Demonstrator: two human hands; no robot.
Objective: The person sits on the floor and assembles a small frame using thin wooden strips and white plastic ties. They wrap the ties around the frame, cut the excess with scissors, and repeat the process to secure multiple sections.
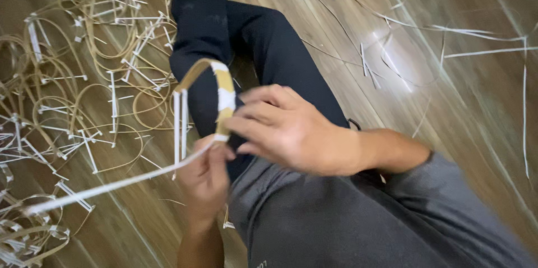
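Observation:
A curved tan cane strip [224, 86], bent into an arch and partly wrapped in white binding, stands upright over my lap. My left hand [204, 181] grips the foot of the arch from below, where a long white strip [112, 185] trails away to the lower left. My right hand [291, 131] reaches across from the right, its fingertips pinching the white wrap on the arch's right side. Two short white ends [180, 125] hang down from the arch's left side.
I sit on a wooden floor [459, 94] with my dark-trousered leg [224, 27] stretched forward. A heap of bent cane loops with white bindings [84, 77] covers the floor at left. Loose white strips [448, 30] lie scattered at upper right.

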